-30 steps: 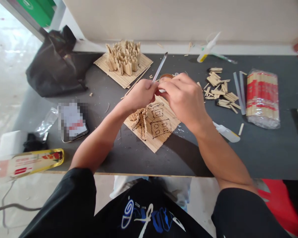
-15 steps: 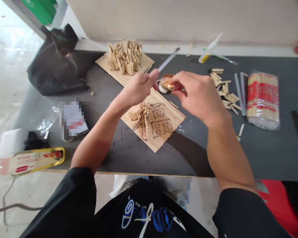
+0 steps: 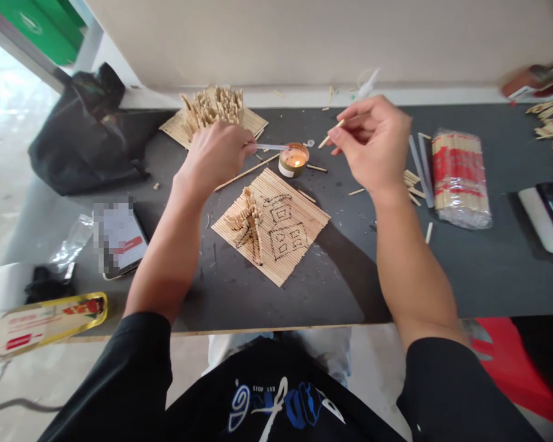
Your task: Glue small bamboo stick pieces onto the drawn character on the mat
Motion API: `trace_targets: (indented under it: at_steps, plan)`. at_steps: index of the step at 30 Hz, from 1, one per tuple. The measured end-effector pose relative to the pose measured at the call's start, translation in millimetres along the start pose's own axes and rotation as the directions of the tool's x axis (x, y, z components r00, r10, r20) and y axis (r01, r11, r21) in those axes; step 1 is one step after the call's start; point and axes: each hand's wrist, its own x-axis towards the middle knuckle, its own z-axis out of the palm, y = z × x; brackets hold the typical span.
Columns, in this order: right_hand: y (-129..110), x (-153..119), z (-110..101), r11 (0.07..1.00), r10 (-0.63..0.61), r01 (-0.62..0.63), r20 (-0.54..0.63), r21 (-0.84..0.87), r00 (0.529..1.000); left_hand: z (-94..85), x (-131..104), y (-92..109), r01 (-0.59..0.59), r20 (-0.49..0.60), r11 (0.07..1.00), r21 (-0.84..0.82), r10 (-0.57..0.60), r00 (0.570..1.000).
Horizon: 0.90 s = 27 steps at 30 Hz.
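Observation:
My left hand [image 3: 221, 150] is closed round a translucent glue stick [image 3: 270, 147], whose tip reaches over the rim of a small tin candle [image 3: 286, 170] with a burning flame. In the air to the right of the candle, my right hand [image 3: 373, 138] pinches a short wooden stick [image 3: 332, 133] between thumb and fingers. Below the candle lies a square mat of thin sticks [image 3: 283, 270]. Dark outlined characters are drawn on it, and short stick pieces stand upright along the left one.
A second mat [image 3: 257, 123] bearing many upright sticks stands behind my left hand. To the right are two glue sticks [image 3: 423, 166] and a wrapped stick bundle [image 3: 461, 184]. A phone [image 3: 122, 239] and a black bag [image 3: 85, 135] lie left; a glue bottle [image 3: 367, 86] is partly hidden.
My left hand has turned and lowered the glue stick's tip from raised in the air to the candle. My right hand has moved away from the flame, up and right, with the wooden stick.

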Motion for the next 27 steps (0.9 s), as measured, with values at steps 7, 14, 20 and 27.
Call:
trace_targets:
  at_steps: [7,14,20,27]
  plan:
    - [70,-7,26,0.976,0.188,-0.186,-0.010,0.111,0.982,1.2,5,2,-0.168,-0.017,0.977,0.128,0.172,0.985]
    - [72,-9,26,0.980,0.194,-0.194,0.007,0.052,0.981,11.0,10,4,-0.098,-0.045,0.985,0.142,0.106,0.993]
    - [68,-12,31,0.976,0.216,-0.216,-0.027,0.015,0.976,14.3,10,1,-0.122,-0.044,0.984,0.129,0.128,0.991]
    - [77,-14,32,0.960,0.272,-0.273,-0.036,-0.060,0.962,13.5,10,2,-0.129,-0.034,0.990,0.050,0.131,0.991]
